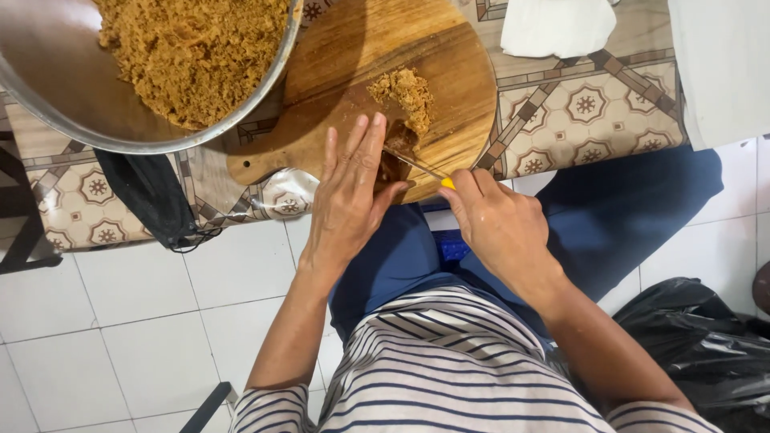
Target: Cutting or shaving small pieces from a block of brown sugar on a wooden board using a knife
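Cutting board [449,72] lies on the table [593,112]. Bowl [48,88] sits at its 9 o'clock, cloth [557,24] at 2 o'clock. Shredded pile [409,92] rests on the board, left hand [349,192] at the pile's 7 o'clock, right hand [497,224] at 5 o'clock.

**Striped top, blue trousers**

Person seen from above. Top [449,361]: white w/ thin navy horiz. stripes, loose fit, fabric folds across the front. Short sleeves, same stripe, ending approx. at the elbows; forearms bare below. Trousers [626,216]: plain dark blue, smooth cloth, no visible pattern or pockets. Left hand [349,188] & right hand [497,220] bare: no gloves, rings, watch or bands visible. Nails short, unpainted as far as can be told.
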